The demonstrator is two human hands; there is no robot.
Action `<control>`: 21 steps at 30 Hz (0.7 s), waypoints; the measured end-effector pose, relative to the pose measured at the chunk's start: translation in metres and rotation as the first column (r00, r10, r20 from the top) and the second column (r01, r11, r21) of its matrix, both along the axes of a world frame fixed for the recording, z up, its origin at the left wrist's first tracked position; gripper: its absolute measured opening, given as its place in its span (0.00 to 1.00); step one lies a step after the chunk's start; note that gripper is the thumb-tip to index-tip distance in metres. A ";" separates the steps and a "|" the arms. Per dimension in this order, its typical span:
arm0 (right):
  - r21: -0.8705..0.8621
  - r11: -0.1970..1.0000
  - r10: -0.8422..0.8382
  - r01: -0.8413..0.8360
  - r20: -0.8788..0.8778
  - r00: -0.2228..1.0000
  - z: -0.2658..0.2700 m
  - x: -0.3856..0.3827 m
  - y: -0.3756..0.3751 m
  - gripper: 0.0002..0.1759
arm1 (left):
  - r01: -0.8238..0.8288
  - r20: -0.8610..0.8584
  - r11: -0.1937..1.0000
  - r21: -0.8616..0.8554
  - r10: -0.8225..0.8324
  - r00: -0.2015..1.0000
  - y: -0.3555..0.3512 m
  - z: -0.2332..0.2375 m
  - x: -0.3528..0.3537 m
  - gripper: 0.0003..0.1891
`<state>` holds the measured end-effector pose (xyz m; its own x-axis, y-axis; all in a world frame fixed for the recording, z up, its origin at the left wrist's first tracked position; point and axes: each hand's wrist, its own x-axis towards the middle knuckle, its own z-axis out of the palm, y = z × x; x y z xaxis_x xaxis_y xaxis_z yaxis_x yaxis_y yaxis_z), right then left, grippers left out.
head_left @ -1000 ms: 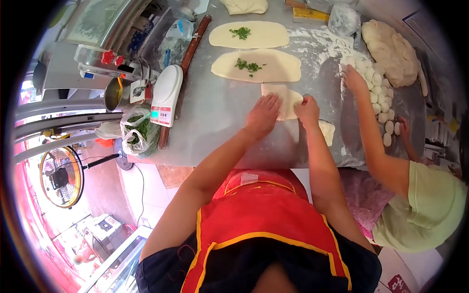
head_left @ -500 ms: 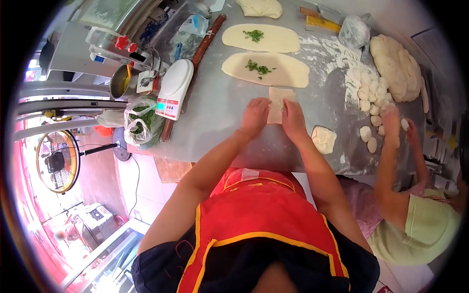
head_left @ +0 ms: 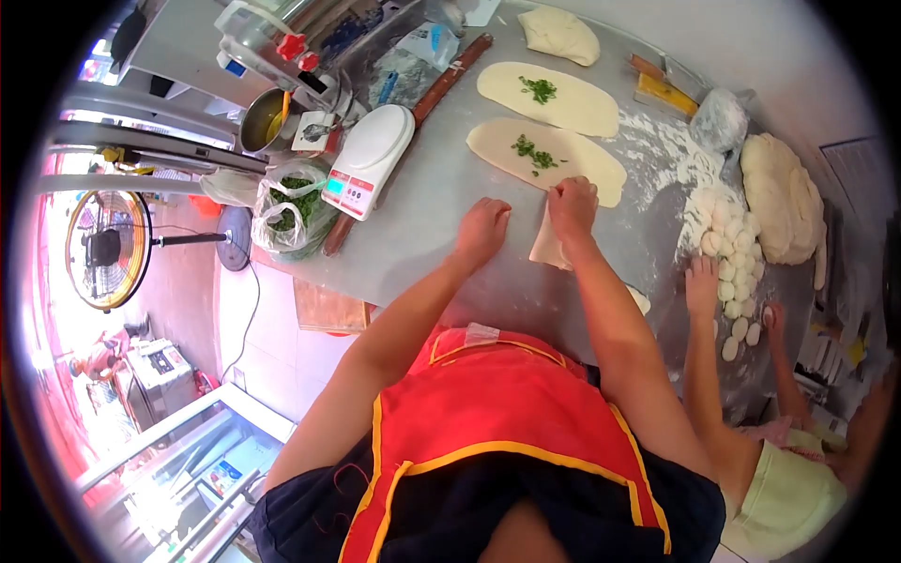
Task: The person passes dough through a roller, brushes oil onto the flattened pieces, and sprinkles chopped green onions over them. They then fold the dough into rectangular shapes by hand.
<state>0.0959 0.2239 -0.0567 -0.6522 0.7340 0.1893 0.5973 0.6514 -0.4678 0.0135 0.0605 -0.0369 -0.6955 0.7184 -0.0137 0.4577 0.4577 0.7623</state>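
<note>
Dough folded into a narrow strip, the folded dough strip, lies on the steel counter with its far end at the near edge of the oval dough sheet, the one sprinkled with chopped greens. I cannot tell whether that end touches the sheet or stops just short of it. From there the strip's long axis runs back toward the person, its near end leaning slightly to their left.

The right hand sits on the strip's far end, right at the sheet's near edge, so most of the strip trails out from under the grip toward the wrist side. The fingers are bent and drawn together over the dough. Whether this grip pinches the strip or only presses it flat is not clear.

The left hand rests on bare counter to the left of the sheet's near end, apart from the strip. Its grip is loose and holds nothing. The strip lies between the two hands, and the right one is much nearer.

Right of the sheet and well apart from it, a co-worker's hand reaches among small dough balls.
</note>
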 end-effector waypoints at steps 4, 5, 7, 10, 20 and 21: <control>0.035 0.998 0.064 -0.059 -0.161 0.985 0.021 -0.003 0.016 0.03 | -0.020 -0.075 0.999 0.028 0.022 0.997 -0.006 0.006 -0.016 0.10; -0.002 0.993 0.117 -0.118 -0.097 0.988 0.018 -0.004 0.024 0.03 | -0.007 -0.120 0.999 0.042 0.012 0.993 -0.003 0.007 -0.018 0.11; -0.083 0.972 0.221 -0.219 0.020 0.975 0.009 -0.010 0.042 0.07 | 0.029 -0.217 0.997 0.069 -0.013 0.976 0.010 0.008 -0.023 0.14; 0.087 0.946 0.320 -0.312 -0.094 0.943 0.008 -0.015 0.032 0.15 | 0.155 -0.432 0.984 -0.087 -0.177 0.884 0.034 0.002 -0.036 0.21; 0.149 0.841 0.457 -0.521 0.323 0.829 0.008 -0.021 0.043 0.33 | 0.270 -0.412 0.818 -0.509 -0.507 0.757 0.076 -0.014 -0.070 0.28; 0.155 0.863 0.421 -0.480 0.305 0.855 0.007 -0.019 0.045 0.33 | 0.274 -0.397 0.815 -0.511 -0.506 0.766 0.071 -0.013 -0.071 0.28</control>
<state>0.0768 0.2693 -0.0493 -0.9473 0.3065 0.0934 0.2901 0.9441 -0.1565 -0.0576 0.1315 -0.0496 -0.3439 0.9335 -0.1016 0.9195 0.3567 0.1653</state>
